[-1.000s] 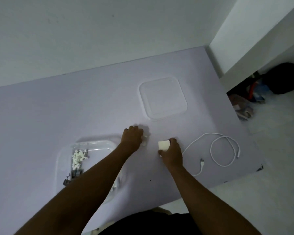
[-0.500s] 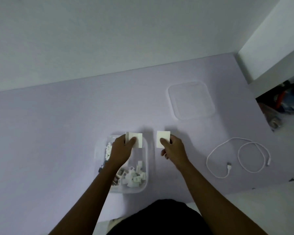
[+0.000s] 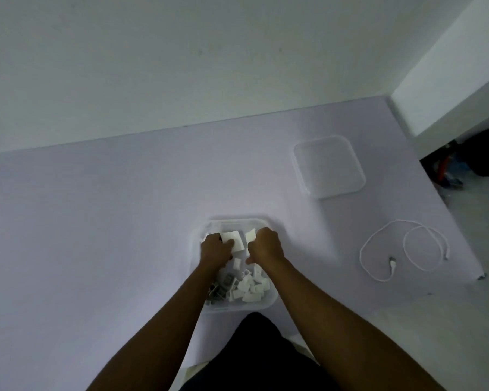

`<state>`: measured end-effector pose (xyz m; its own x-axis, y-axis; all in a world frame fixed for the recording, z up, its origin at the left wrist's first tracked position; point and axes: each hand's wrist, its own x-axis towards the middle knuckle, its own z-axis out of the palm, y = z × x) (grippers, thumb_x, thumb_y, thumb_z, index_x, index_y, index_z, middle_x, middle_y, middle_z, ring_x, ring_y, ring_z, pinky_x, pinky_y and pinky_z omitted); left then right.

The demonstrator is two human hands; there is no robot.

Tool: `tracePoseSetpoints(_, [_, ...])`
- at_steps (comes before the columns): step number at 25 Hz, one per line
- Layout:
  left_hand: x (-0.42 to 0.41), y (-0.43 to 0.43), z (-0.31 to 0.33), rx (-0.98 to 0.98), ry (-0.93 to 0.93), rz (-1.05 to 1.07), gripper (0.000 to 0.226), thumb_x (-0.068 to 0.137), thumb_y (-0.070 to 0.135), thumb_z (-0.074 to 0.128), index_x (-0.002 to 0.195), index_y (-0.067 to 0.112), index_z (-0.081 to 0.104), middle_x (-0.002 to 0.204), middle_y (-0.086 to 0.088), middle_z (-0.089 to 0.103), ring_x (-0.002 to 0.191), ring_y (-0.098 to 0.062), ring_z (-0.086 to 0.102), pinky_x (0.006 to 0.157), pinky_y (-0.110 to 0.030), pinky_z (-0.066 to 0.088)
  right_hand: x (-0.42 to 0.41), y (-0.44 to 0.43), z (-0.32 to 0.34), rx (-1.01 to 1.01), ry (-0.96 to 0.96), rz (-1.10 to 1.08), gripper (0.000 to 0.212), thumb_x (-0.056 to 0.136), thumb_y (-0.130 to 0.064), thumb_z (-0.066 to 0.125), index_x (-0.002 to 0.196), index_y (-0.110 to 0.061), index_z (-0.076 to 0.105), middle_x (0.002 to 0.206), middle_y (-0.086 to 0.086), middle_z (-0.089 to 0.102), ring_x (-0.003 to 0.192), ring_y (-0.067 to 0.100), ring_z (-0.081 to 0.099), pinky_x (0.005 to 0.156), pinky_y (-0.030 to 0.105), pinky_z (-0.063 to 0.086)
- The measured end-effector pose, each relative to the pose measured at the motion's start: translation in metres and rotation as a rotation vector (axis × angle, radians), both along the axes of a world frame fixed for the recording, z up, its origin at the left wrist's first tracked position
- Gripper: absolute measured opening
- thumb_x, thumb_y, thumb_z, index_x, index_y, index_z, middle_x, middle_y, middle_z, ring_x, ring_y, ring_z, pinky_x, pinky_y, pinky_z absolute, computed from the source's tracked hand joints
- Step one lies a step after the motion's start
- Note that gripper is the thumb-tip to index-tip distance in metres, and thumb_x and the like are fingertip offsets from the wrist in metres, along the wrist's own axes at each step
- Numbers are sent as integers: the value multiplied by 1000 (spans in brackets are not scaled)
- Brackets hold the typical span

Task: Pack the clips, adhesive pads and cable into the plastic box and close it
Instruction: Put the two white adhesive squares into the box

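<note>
Asker: Pads (image 3: 233,240) first. Where are they, and what holds them?

Helper: Both are over the far half of the plastic box (image 3: 270,301). The left hand (image 3: 215,249) pinches one white square between thumb and curled fingers. The right hand (image 3: 266,245) is closed on the edge of the other pad (image 3: 250,235), just beside the first.

Asker: How will they handle?

Helper: I judge them very light, thin and bendable. A sticky face could catch on skin or on the clips (image 3: 251,286), so it is best to hold them by the edges. The clips lie loose in the near half of the box. They look small and hard, and I think they would scatter if the box is knocked.

Asker: And the rest?

Helper: The cable (image 3: 404,249) lies in loose loops on the tabletop (image 3: 96,221), to the right of the box and well apart from it. It looks soft and springy, so I would gather the loops and grip the bundle. The lid (image 3: 329,166) lies flat beyond the box, to the right.

Asker: Any writing?

Helper: I can read none. No brand or label shows on any of them.
</note>
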<state>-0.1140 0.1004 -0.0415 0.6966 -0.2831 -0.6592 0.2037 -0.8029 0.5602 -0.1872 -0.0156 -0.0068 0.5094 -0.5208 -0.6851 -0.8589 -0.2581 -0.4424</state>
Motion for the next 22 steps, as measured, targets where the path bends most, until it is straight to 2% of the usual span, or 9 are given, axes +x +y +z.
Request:
tracePoseSetpoints(1, [2,-1,-1,-5,9,-21,14,93,21,60,89,8,59,65,-7,66,48,-16,59,37,-21,47,1,1,-3,-7,12,-25,24,84,0,72,75,-5,51,89,18,75,62,17,69,39,20,41])
tracePoseSetpoints(3, [6,-2,-3,-22,32,-80,14,94,22,61,86,11,60,65,-4,65,49,-14,61,40,-21,50,1,2,-8,-43,17,-82,15,81,1,73,84,1,59,93,19,75,77,26,74,49,23,49])
tracePoseSetpoints(5, [9,-2,-2,-9,26,-170,17,93,27,61,88,11,63,75,-7,70,56,-15,65,54,-28,57,-4,-1,-13,-90,7,-102,15,80,1,72,94,3,65,96,18,74,81,27,74,58,26,56])
tracePoseSetpoints(7, [10,3,-2,45,-50,-258,32,91,36,61,107,9,65,97,-9,72,80,-21,70,78,-35,58,-12,-3,-15,-95,-67,-142,14,83,4,68,96,8,66,94,21,74,64,18,72,53,24,56])
tracePoseSetpoints(9, [7,6,5,97,-184,-337,41,90,40,59,120,12,61,113,-8,69,101,-26,66,91,-37,52,-25,-5,-12,-90,-205,-224,16,89,3,60,103,7,66,93,21,73,50,12,68,51,27,59])
tracePoseSetpoints(11, [4,5,18,83,-317,-389,38,91,41,58,118,16,62,113,-5,69,102,-24,64,90,-37,52,-38,-9,-7,-122,-355,-292,17,93,-3,57,106,-2,68,90,15,72,57,17,71,55,31,61])
tracePoseSetpoints(14, [-1,-11,40,-85,-452,-414,27,92,37,59,107,15,65,99,0,70,86,-17,64,75,-29,50,-63,-30,-5,-310,-457,-274,11,90,-7,61,96,-8,71,87,4,73,74,15,68,66,25,53])
tracePoseSetpoints(17, [-18,-42,54,-245,-457,-500,21,92,35,59,101,17,65,92,5,68,75,-13,64,68,-26,48,-106,-66,-14,-368,-376,-324,14,89,-6,59,95,-9,71,92,5,73,85,21,67,73,23,48])
tracePoseSetpoints(22, [-65,-103,49,-353,-375,-696,15,91,34,60,96,19,63,86,7,67,70,-12,60,67,-27,48,-193,-115,-41,-462,-161,-293,26,92,-5,56,115,-7,69,119,14,69,112,30,64,96,35,49])
